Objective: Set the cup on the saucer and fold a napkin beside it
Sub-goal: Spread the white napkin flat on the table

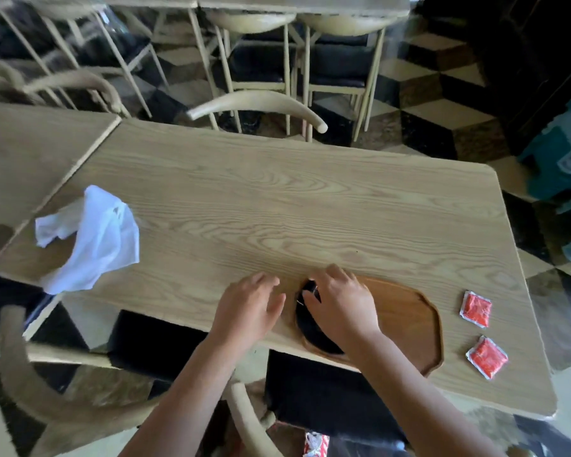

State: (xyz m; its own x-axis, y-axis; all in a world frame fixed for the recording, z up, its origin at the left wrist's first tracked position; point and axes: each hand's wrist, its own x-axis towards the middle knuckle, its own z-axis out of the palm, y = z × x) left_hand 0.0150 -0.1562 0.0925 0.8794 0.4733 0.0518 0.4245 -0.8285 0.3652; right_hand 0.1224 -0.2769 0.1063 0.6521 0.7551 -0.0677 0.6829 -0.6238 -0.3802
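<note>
A crumpled white napkin [93, 239] lies at the table's left end, far from both hands. On the left end of a brown wooden tray [406, 321] at the near edge sits a black round saucer [310, 328]. My right hand [340, 305] lies over it, fingers curled on a small black piece, apparently the cup [310, 286]; most of the cup is hidden under the hand. Just left of the saucer, my left hand [251, 308] rests low over the table, fingers spread, holding nothing.
Two red sachets [475, 308] [487, 356] lie right of the tray on the light wooden table [277, 199]. Wooden chairs stand at the far side [261, 103] and near left [23, 367]. A second table [23, 153] adjoins on the left.
</note>
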